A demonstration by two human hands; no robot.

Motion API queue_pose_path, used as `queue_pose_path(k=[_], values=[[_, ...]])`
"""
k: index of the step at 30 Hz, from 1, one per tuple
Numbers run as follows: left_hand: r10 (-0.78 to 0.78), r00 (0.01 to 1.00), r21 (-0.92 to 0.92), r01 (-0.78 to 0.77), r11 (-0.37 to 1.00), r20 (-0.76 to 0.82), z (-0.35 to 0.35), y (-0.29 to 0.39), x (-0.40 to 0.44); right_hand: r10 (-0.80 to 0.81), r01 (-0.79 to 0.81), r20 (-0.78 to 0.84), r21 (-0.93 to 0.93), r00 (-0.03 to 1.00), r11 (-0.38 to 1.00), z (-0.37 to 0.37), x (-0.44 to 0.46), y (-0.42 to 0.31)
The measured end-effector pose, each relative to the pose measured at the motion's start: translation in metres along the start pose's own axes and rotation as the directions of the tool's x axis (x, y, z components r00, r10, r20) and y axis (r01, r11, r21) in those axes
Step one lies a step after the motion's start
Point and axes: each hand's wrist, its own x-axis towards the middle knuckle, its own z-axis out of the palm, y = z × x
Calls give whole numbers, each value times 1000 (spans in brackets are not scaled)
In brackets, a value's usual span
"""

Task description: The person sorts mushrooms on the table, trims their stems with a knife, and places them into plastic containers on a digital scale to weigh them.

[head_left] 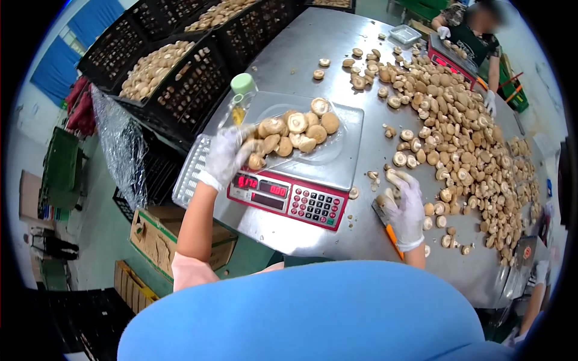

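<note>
A red-and-white digital scale carries a clear plastic tray with several brown shiitake mushrooms heaped in it. My left hand, in a white glove, is at the tray's left end, its fingers closed around a mushroom at the edge of the heap. To the right of the scale, my gloved right hand hovers palm inward over the table, fingers curved and apart. An orange-handled knife lies under that hand, its blade partly covered; no grip on it shows.
Loose mushrooms are piled over the right of the metal table. A green-lidded bottle and stacked clear trays flank the scale. Black crates of mushrooms stand at left. Another person works across the table beside a second scale.
</note>
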Motion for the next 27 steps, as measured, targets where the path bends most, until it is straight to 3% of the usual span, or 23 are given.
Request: queue_pose_path(k=[2,4,6,7,8,9,10,11,13,14,15,18,21,22,23,24,26,27], values=[[75,991,73,-67,995,-108,20,-21,-11,-20,23,64,-42,998,999,7,31,-12],[7,973,-88,-28,996,-231,24,-16,-18,-97,93,78,54,992,994,25,60,-6],[-49,935,-45,36,998,-351,17,-12,-25,70,-127,234,239,970,963,44,94,-10],[-196,905,-268,96,959,-378,19,-19,-29,61,-105,250,166,966,980,55,111,-9],[-308,882,-345,182,921,-355,18,-25,-35,51,-80,266,97,963,992,68,127,-7],[-439,881,-603,256,756,-177,12,-27,-42,51,-79,263,98,964,992,80,139,-5],[-508,861,-789,334,516,33,7,-25,-45,99,-105,365,-3,926,994,92,150,-3],[-507,861,-787,335,518,33,4,-20,-44,155,-120,460,-105,875,987,99,157,-4],[-504,807,-696,551,459,307,-1,-9,-43,194,-146,517,-133,834,980,106,163,-4],[-504,807,-694,553,461,308,-1,-7,-45,237,-171,568,-167,788,971,109,163,-5],[-497,825,-698,523,489,270,1,-5,-44,165,-125,485,-115,859,986,116,157,-1],[-448,887,-809,345,475,116,31,-29,-43,99,-137,434,58,895,989,118,127,23],[-362,903,-773,398,495,233,31,25,-33,142,-187,218,205,966,961,61,76,16],[-307,925,-779,359,514,224,43,34,-29,69,-89,115,182,991,979,58,56,36],[-257,942,-782,323,533,214,53,44,-27,213,-244,151,232,965,942,37,37,37],[-203,956,-790,291,540,214,67,54,-26,341,-372,211,130,916,919,9,20,36],[-90,971,-816,234,529,220,102,74,-28,452,-461,142,38,880,886,-29,-27,54],[-41,959,-818,262,512,281,117,89,-28,543,-556,120,193,831,808,-50,-52,61]])
